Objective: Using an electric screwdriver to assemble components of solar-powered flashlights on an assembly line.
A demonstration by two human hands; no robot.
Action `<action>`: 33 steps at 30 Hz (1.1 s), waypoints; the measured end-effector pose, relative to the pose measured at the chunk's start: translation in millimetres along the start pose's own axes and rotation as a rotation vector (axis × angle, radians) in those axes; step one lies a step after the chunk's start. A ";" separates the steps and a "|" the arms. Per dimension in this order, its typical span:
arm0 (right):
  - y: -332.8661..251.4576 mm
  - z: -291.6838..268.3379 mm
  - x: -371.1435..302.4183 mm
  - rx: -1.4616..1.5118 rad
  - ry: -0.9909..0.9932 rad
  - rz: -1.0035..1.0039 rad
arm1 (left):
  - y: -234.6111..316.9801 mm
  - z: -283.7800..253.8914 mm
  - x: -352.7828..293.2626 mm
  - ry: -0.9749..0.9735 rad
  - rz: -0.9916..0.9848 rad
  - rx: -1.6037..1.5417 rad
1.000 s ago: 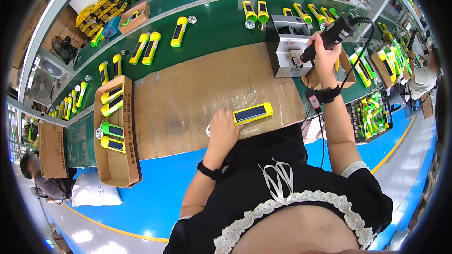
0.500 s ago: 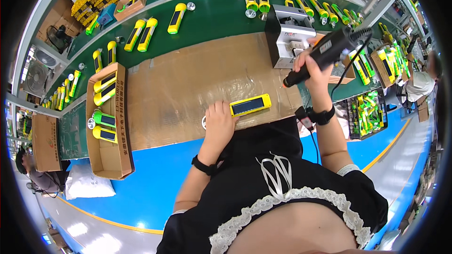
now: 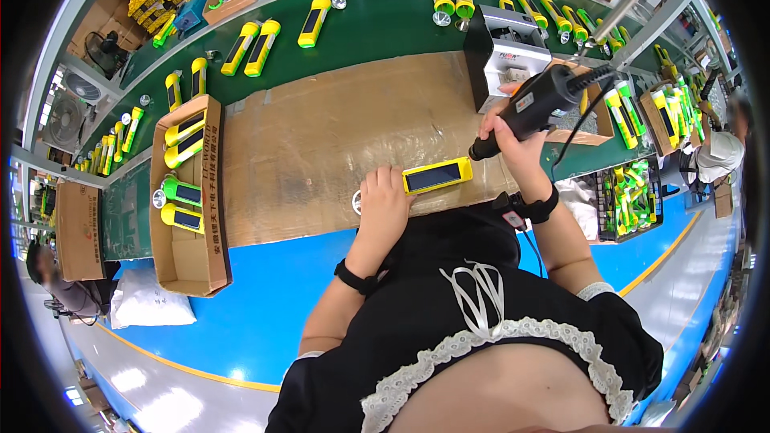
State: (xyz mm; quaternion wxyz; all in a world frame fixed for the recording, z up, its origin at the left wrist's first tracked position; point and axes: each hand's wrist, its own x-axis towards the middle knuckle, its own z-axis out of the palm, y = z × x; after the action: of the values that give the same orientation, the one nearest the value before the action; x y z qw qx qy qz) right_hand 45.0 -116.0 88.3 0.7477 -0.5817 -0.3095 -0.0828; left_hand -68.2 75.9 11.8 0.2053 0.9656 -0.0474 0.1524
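A yellow flashlight [image 3: 436, 176] with a dark solar panel lies on the cardboard sheet [image 3: 337, 128] in front of me. My left hand [image 3: 382, 207] is closed over its head end and holds it down; a round silvery reflector [image 3: 357, 202] peeks out at that hand's left. In my right hand [image 3: 515, 143] is a black corded electric screwdriver [image 3: 544, 99], fingers wrapped round its body. It tilts down to the left, its tip close to the flashlight's right end. Whether the tip touches, I cannot tell.
To the left stands an open cardboard box [image 3: 212, 216] with several flashlights. A grey and black machine [image 3: 513, 52] sits beyond my right hand. More flashlights [image 3: 314, 22] line the green bench. A black crate [image 3: 630, 200] of green and yellow parts is at right.
The screwdriver has come down and left, its tip now close to the flashlight's right end. My left hand stays on the flashlight. The whole view has shifted slightly.
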 end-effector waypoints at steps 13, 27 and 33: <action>16.9 -0.2 -1.9 0.054 -0.063 0.180 | -7.2 -2.5 7.0 -0.012 0.025 -0.011; -6.8 -32.2 19.4 0.073 0.057 -0.144 | -6.4 1.6 16.3 -0.049 0.056 0.065; -13.1 -78.8 67.9 -0.219 0.279 -0.265 | -5.9 -5.8 9.7 -0.093 0.042 0.049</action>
State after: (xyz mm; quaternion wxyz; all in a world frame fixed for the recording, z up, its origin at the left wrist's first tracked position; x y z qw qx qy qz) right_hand 121.5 -176.6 126.7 0.6982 -0.5966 -0.2659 -0.2930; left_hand -59.7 83.3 17.6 0.1759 0.9752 -0.0734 0.1129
